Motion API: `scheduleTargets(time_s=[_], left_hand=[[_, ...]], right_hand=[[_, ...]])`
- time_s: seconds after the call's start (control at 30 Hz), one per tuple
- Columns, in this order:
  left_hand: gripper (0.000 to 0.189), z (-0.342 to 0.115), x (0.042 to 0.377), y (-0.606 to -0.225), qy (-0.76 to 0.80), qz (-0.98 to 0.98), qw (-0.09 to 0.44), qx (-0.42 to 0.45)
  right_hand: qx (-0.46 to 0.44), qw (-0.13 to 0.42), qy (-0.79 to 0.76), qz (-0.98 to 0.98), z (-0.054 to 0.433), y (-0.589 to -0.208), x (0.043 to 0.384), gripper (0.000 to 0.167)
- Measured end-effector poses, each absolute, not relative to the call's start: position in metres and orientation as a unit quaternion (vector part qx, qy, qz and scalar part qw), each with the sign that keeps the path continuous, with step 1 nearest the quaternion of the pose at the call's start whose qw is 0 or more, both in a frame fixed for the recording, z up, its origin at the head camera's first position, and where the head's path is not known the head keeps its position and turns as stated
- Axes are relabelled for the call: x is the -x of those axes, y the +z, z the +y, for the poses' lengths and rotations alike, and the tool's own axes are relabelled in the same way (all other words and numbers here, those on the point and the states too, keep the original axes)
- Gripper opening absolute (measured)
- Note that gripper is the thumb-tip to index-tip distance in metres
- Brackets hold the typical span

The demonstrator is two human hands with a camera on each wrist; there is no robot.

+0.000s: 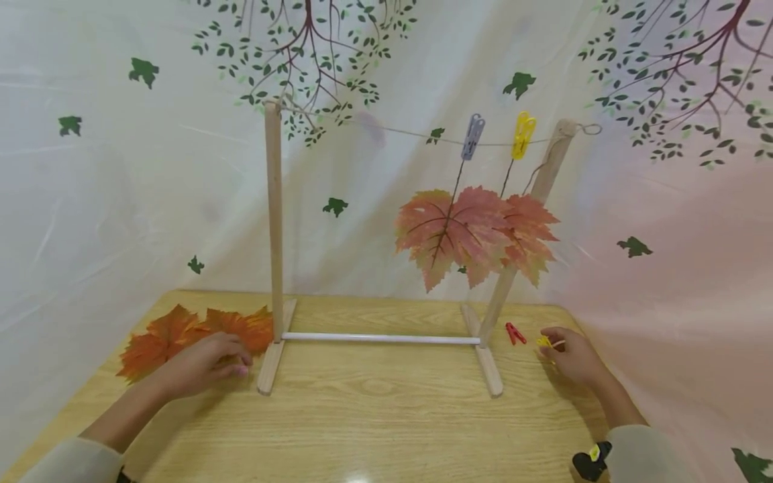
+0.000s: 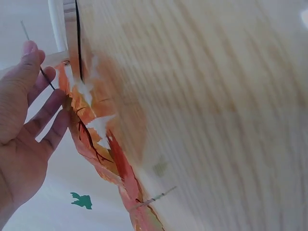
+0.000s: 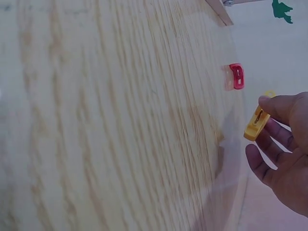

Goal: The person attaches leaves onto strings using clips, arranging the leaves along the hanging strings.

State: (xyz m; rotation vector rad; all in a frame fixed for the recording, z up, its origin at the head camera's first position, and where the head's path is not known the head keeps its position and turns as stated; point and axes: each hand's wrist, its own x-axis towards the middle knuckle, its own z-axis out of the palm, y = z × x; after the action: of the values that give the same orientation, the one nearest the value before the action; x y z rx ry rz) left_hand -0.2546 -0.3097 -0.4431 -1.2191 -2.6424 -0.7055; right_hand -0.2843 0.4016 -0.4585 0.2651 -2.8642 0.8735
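Note:
In the head view my left hand [image 1: 208, 362] is at the left, over orange artificial maple leaves [image 1: 166, 339] lying on the table. The left wrist view shows the thin dark stem [image 2: 47, 77] of a leaf [image 2: 86, 113] pinched between thumb and fingers. My right hand [image 1: 574, 355] pinches a yellow clothespin [image 3: 257, 121] just above the table's right side. Close by lies a red clothespin [image 1: 515, 333]. Two leaves hang from a string: a grey clothespin [image 1: 473, 137] holds one leaf [image 1: 453, 231], and a yellow clothespin [image 1: 523, 136] holds another [image 1: 531, 231].
Between my hands stands a wooden frame, with a left post [image 1: 274, 221], a right post [image 1: 552, 164] and a white crossbar [image 1: 380, 338] low down. String [image 1: 392, 129] spans the post tops. A leaf-printed cloth [image 1: 338, 255] rises behind the table [image 1: 374, 416].

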Motion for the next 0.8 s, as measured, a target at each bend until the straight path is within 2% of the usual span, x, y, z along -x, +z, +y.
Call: scheduleTargets(time_s=[0.27,0.5,0.8], left_hand=[[0.009,-0.303,0.255,-0.432,-0.234,-0.879,0.120,0.398],[0.033,-0.303,0.255,-0.419,-0.234,-0.869,0.164,0.404],[0.044,-0.303,0.251,-0.398,-0.221,-0.853,0.200,0.427]], right_hand=[[-0.100,0.071,0.296,-0.947,0.402,-0.453,0.278,0.043],[-0.101,0.097,0.292,-0.946,0.402,-0.445,0.274,0.044],[-0.127,0.117,0.285,-0.943,0.394,-0.436,0.270,0.043]])
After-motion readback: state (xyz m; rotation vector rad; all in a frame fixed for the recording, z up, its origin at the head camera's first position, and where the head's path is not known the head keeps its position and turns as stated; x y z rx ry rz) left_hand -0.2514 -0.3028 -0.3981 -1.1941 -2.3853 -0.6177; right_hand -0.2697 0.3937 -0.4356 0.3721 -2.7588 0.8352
